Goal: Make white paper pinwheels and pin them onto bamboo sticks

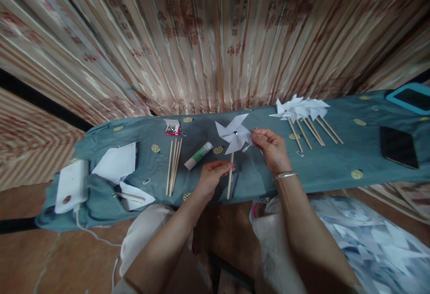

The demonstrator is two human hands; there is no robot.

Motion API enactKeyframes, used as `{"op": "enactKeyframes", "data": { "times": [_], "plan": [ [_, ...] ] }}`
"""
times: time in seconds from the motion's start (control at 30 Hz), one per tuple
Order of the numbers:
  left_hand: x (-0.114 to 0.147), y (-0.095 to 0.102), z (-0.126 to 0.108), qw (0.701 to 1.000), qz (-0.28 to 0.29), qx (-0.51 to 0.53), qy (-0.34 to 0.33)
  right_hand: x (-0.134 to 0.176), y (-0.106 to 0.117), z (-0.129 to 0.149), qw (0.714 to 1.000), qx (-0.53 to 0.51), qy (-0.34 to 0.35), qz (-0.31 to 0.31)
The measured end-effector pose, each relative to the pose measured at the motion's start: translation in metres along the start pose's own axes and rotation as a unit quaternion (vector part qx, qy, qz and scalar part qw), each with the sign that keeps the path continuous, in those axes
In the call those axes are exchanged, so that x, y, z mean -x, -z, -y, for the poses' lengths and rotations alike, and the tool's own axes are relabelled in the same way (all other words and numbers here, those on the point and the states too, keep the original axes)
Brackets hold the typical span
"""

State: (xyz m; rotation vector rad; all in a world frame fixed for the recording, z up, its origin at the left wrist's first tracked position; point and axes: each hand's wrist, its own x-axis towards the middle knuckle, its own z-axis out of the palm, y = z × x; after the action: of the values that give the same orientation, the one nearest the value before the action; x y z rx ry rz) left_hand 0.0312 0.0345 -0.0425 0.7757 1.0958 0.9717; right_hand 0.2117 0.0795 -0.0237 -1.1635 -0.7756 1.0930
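Note:
A white paper pinwheel (230, 136) with a silver pin at its centre is held above the cloth-covered table. My left hand (212, 175) pinches its wooden stick (230, 184) below the paper blades. At the blades' right edge, my right hand (269, 147) has thumb and fingers closed on a paper tip. A green and white glue stick (199, 155) lies left of the pinwheel. Further left are several loose wooden sticks (174, 167) side by side, and behind them a small red box of pins (173, 128) with its lid up.
Several pinwheels (297, 108) overlap at the back right. A black phone (399, 147) and a blue-framed device (413, 97) lie far right. White paper (116, 162), scissors partly covered, and a white power bank (71, 186) with a cable occupy the left end. A bag of paper pieces (376, 244) stands below right.

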Motion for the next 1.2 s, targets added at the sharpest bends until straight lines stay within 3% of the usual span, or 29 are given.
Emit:
{"op": "enactKeyframes", "data": {
  "times": [0.37, 1.2],
  "plan": [
    [-0.004, 0.001, 0.0, 0.999, -0.035, 0.023, -0.026, 0.009, -0.01, -0.004, 0.998, 0.005, -0.057, 0.027],
    [-0.002, -0.001, 0.0, 0.998, -0.043, 0.013, -0.032, 0.026, -0.03, -0.004, 0.993, -0.014, -0.095, 0.071]
  ]
}}
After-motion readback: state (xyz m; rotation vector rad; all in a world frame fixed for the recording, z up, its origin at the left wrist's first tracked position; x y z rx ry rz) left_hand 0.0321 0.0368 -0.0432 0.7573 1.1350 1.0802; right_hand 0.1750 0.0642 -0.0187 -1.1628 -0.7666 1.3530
